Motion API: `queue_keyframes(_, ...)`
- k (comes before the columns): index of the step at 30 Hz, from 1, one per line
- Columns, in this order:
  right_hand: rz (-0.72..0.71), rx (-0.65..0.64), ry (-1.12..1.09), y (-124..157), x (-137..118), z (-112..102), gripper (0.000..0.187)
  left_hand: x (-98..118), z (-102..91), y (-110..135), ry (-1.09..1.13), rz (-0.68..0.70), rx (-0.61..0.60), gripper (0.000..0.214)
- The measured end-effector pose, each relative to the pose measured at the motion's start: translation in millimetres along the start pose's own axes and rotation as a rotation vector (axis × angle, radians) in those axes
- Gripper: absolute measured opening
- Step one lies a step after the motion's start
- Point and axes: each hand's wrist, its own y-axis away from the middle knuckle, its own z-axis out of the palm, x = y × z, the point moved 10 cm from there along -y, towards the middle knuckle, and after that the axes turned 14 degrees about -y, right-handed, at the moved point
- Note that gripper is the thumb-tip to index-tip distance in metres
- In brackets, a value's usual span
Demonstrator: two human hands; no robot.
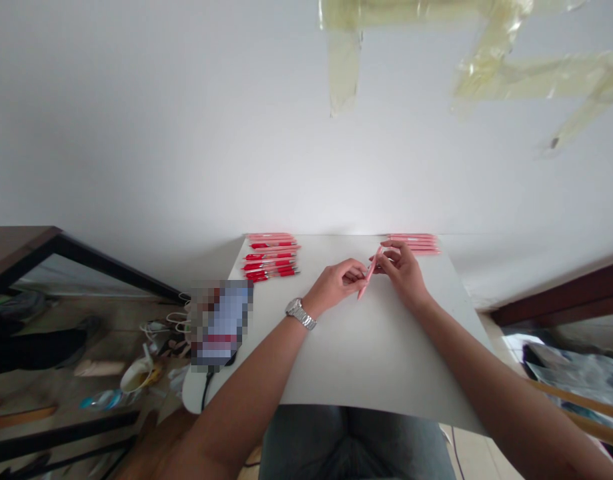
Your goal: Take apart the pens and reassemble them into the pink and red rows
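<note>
Pen (pixel 370 272) pinched between left hand (pixel 336 285) and right hand (pixel 405 272) — partly hidden.

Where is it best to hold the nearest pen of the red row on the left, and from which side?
Probably the middle of the barrel of the nearest red pen, from above and the near side. It lies flat, crosswise; its near edge faces bare board, the far edge is close to the next pen. The left hand and right hand hold a pink pen.
</note>
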Motion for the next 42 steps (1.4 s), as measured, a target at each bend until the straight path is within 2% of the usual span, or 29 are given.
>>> queue_keyframes(19,-0.024,-0.074,-0.009,0.3,-0.6,7.3,0.047,-13.1,0.7,-1.7,0.082,-0.028,0.008,0.026)
queue_keyframes(28,-0.027,-0.033,0.022,0.7,-2.2,2.6,0.065,-10.5,-1.8,-2.1,0.077,-0.026,0.029,0.025)
queue_keyframes(33,-0.031,-0.056,0.131,0.1,-0.6,-0.2,0.04,-10.4,-5.5,-2.4,0.071,-0.044,0.046,0.025)
queue_keyframes(42,-0.059,-0.141,0.134,5.1,-6.4,11.9,0.032,-10.2,-5.3,-2.3,0.074,-0.036,0.057,0.027)
